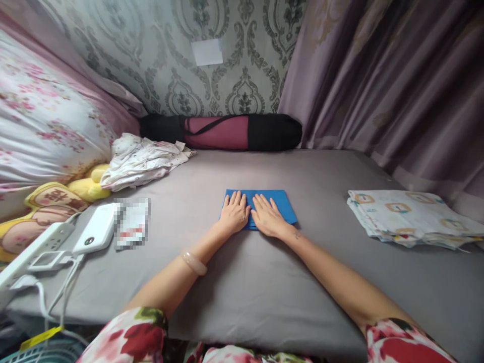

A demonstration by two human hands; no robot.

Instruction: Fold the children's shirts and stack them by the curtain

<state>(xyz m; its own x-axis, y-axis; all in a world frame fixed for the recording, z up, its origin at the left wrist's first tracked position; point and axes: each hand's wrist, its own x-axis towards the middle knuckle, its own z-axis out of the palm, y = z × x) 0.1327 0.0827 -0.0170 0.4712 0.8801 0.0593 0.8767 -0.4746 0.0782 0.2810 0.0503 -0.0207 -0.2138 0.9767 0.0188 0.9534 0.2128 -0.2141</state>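
Observation:
A folded blue cloth [282, 203] lies flat on the grey bed sheet [242, 287] in the middle of the view. My left hand [234, 214] rests palm down on its left part with fingers stretched out. Beside it, my right hand [267, 216] presses flat on the cloth's middle, fingers also extended. The two hands nearly touch each other. A pale bangle [193, 262] circles my left wrist.
A folded patterned cloth stack [412, 218] lies at the right. A crumpled white garment [141, 159] and yellow plush toy [49, 201] sit at the left, with a white power bank [96, 233] and power strip [36, 252]. A black-and-pink roll [223, 132] lines the wall; a curtain [397, 75] hangs at the right.

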